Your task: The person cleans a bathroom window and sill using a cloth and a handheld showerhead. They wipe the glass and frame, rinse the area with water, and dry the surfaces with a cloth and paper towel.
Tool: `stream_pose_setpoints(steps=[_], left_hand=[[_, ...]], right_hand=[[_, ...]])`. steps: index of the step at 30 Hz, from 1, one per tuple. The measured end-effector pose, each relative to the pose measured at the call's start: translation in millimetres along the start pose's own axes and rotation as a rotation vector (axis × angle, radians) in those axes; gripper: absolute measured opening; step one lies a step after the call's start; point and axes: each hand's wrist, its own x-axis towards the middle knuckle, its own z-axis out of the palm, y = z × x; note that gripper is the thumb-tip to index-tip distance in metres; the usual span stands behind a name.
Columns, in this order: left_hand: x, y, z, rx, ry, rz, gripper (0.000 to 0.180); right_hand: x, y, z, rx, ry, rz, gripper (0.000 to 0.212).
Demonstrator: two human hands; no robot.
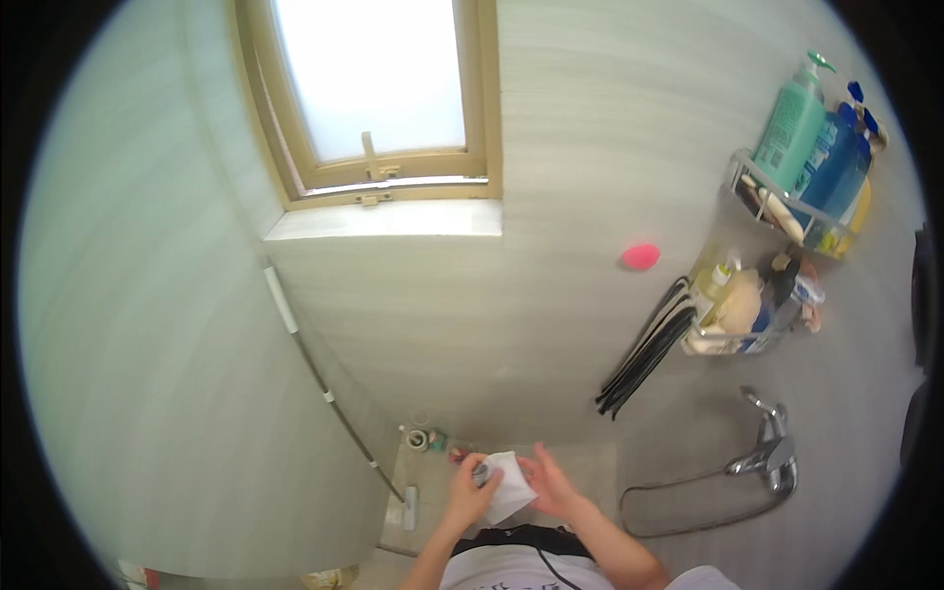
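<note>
Low in the middle of the view, in front of my white shirt, my left hand (469,498) is closed around a small grey cylindrical object (480,474). What that object is, I cannot make out. A white sheet (509,489), like a wipe or thin cloth, hangs between my hands, its left side under my left thumb. My right hand (551,484) is at the sheet's right edge, fingers stretched out and apart. Whether its fingers touch the sheet, I cannot tell.
A long-handled floor tool (334,398) leans in the left corner. Small containers (418,440) stand on the floor. To the right are a chrome shower tap (775,454) with a hose, two wire shelves of bottles (792,128), hanging black strips (644,364) and a pink wall piece (641,257).
</note>
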Motion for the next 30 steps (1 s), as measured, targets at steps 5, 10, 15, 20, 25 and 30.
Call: stream_pose_setpoints(steps=[5,10,15,20,25,30], left_hand=[[37.6,-5.6,-5.9,0.518,0.228,0.252,0.032],[63.0,-0.8,-38.3,0.079,0.337,0.137,0.032],[87.0,1.1,-74.0,-0.160,0.333,-0.037,0.019],[127.0,21.2,-97.1,-0.302,0.224,-0.065,0.016],[168.9,37.5,-145.6,-0.352,0.136,-0.078,0.009],[229.0,68.6,-194.8,-0.325,-0.027,0.040,0.006]], right_hand=[[30.1,-16.4,8.1,-0.176,0.037,-0.105,0.036],[80.4,-42.0,23.1,-0.279,0.107,-0.265,0.032],[70.5,-131.0,131.7,-1.121,0.255,-1.364,0.038],[106.2,-228.4,229.8,-1.784,0.668,-2.039,0.046],[175.1,-241.8,271.4,-1.891,1.003,-1.515,0.040],[208.1,-269.6,321.5,-1.786,0.578,-1.325,0.043]])
